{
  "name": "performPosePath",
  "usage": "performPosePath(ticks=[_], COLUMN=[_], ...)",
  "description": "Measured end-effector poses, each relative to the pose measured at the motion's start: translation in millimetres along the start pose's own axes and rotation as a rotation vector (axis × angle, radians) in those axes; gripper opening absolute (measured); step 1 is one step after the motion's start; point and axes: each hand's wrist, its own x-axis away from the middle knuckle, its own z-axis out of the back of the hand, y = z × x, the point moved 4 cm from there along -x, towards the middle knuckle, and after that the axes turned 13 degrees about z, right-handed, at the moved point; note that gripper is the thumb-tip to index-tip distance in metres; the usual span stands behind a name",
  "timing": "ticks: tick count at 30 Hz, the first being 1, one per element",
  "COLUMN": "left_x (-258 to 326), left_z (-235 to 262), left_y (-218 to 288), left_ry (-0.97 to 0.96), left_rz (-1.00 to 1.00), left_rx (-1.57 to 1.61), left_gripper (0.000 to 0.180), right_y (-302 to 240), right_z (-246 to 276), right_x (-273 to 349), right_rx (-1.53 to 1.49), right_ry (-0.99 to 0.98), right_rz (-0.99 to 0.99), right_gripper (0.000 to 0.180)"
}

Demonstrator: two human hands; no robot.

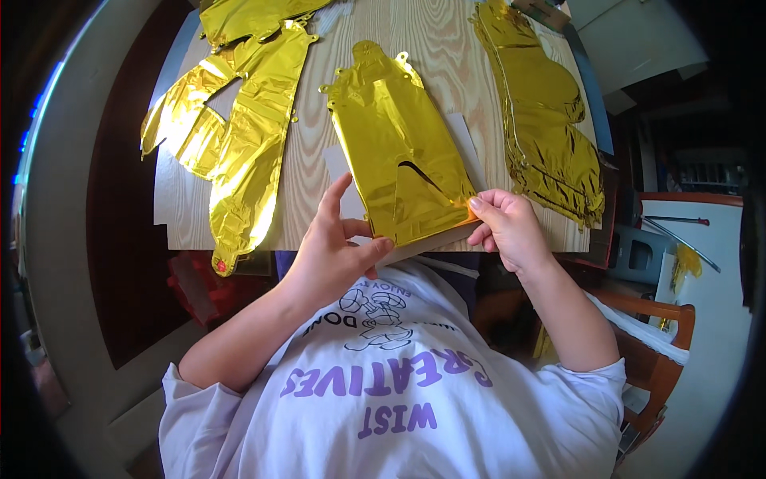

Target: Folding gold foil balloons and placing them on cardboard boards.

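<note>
Left hand point(331, 249) spread, right hand point(512, 230) in pinch on corner of gold foil point(403, 136) between them

The table point(435, 48) has a pale wood top with wavy lines. A brown wooden chair point(664, 379) is on the right, near a grey plastic stool point(621, 244). Bright blue light point(36, 112) shines at the far left edge.

1. Light is falling softly across the desk point(423, 36).
2. Glare is whitening the left gold foil point(257, 144); the middle foil point(395, 136) is shining duller.
3. A blue-white strip point(46, 92) is glowing at the left rim.
4. Shadow is filling the space below the desk.
5. Lens distortion is bending outer edges; corners are showing black.
</note>
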Motion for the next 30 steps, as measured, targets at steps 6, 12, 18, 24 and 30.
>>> performPosePath(ticks=[6,12,18,24,30], left_x=[0,-1,-4,-3,-9], left_z=[-8,-13,-4,0,0], left_y=[-12,-19,-18,-15,-20], left_ry=[0.032,0.024,0.062,0.053,0.103], left_rz=[-0.079,-0.154,-0.17,-0.181,-0.234], left_rx=[0.071,0.104,0.101,0.175,0.146], left_gripper=[0.103,0.1,0.095,0.091,0.086], right_y=[-1,0,-5,-10,-8], right_z=[-3,-3,-5,-4,-8], right_x=[0,-1,-1,-6,-12], right_rx=[-0.005,-0.026,0.014,0.123,0.168], right_ry=[0.022,0.029,0.016,-0.031,0.018], right_rz=[-0.028,-0.062,-0.042,0.086,0.178], right_gripper=[0.022,0.022,0.024,0.022,0.02])
